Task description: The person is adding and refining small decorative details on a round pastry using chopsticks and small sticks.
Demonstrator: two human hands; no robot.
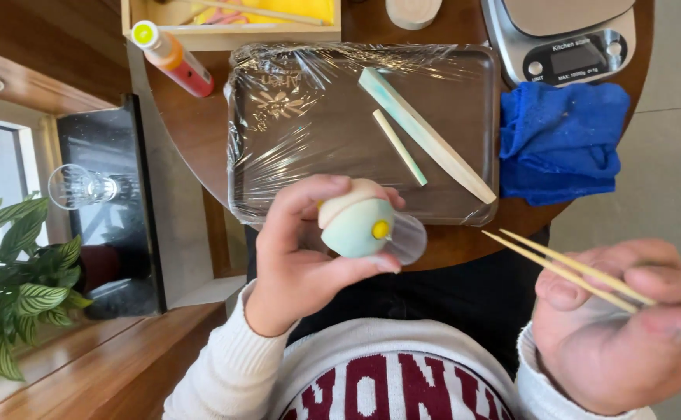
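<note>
Pale green sweet (353,225), rounded, dough-like, with a cream-coloured upper portion and a small yellow dot at its centre: resting in the left hand (301,257), whose fingers and thumb are closing around it from above and below. Item is being held in the air above the near edge of the round wooden bench (192,132), just in front of the tray. A small clear film or cup (409,237) is showing just beside the sweet on its right side; which of the two cannot be told.

Chopsticks (581,272), one thin wooden pair: being gripped in the right hand (628,327), fingers pinching together on them, tips pointing toward the sweet but staying apart from it.

Tray (239,140), dark, rectangular, wrapped in cling film: sitting on the bench. Lying on it are a long flat wooden shaping stick (426,134) tinted green at one end, and a shorter thin stick (399,146) just beside it.

Blue cloth (562,140), crumpled: lying to the right of the tray, touching its edge.

Kitchen scale (562,35), silver, digital: standing behind the cloth.

Squeeze bottle (173,56), orange-red contents, yellow-green cap: lying tilted to the left of the tray.

Wooden box (231,31): sitting behind the bottle, holding yellow material.

Glass (84,187), clear, and a striped leafy plant (10,288): standing off the bench at far left.
</note>
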